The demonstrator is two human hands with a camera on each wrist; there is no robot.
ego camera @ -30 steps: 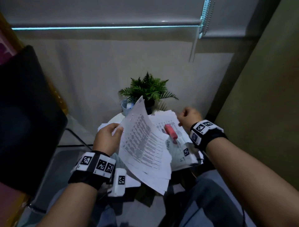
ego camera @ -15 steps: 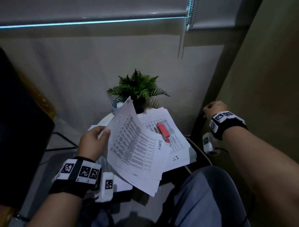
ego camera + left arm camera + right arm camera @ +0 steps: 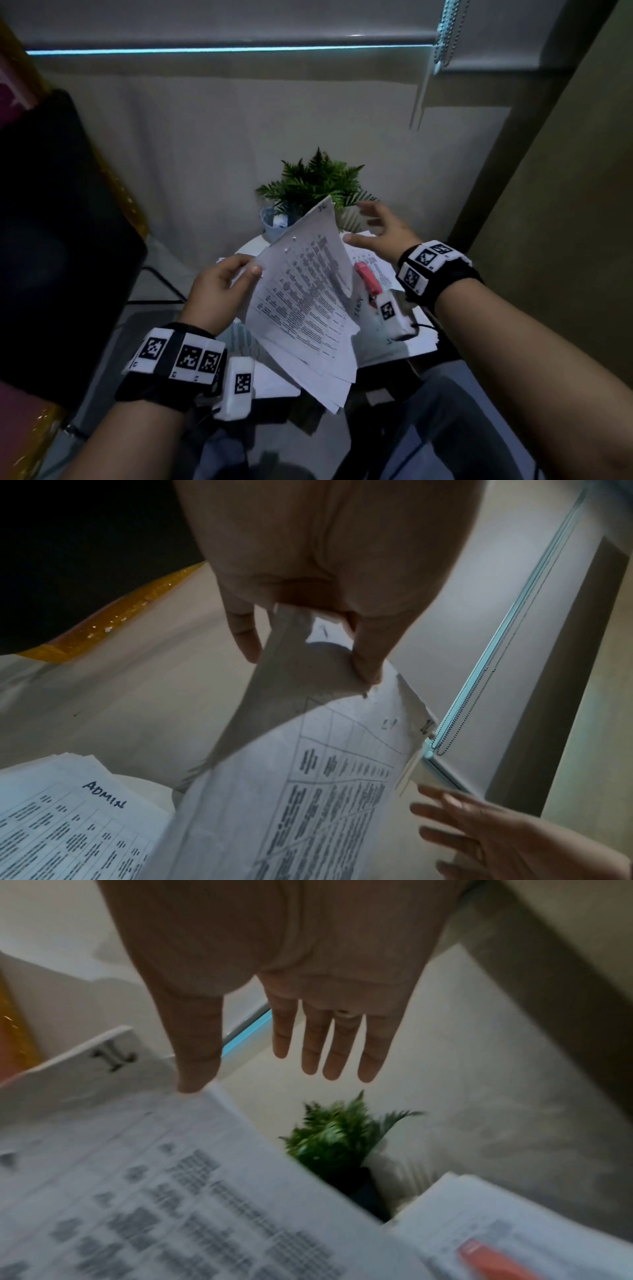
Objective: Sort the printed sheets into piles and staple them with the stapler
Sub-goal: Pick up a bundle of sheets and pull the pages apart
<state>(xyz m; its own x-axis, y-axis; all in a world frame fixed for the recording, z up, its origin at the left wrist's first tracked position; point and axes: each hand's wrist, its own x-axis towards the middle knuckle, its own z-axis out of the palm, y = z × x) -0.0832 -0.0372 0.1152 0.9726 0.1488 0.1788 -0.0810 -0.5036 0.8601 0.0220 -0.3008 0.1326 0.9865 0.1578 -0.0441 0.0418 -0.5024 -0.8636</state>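
Observation:
My left hand (image 3: 226, 284) grips a fanned bundle of printed sheets (image 3: 305, 301) by its upper left corner and holds it tilted above the small round table (image 3: 253, 245). The left wrist view shows thumb and fingers (image 3: 366, 653) pinching that bundle (image 3: 308, 791). My right hand (image 3: 380, 229) hovers open with spread fingers just right of the bundle's top edge; in the right wrist view the hand (image 3: 291, 1047) holds nothing, its thumb near the sheets (image 3: 154, 1177). A red stapler (image 3: 368, 279) lies on a paper pile (image 3: 383, 274) on the table, also seen as the stapler (image 3: 493, 1259). Another pile marked ADMIN (image 3: 68, 826) lies lower left.
A potted fern (image 3: 315, 185) and a pale blue cup (image 3: 274, 222) stand at the table's far edge against the wall. A dark chair back (image 3: 58, 240) fills the left. A wall (image 3: 565, 205) closes the right side. My knees sit below the table.
My right hand has swung back from the far right, opened, and now hovers beside the top of the held sheets. The left hand keeps its grip on the bundle.

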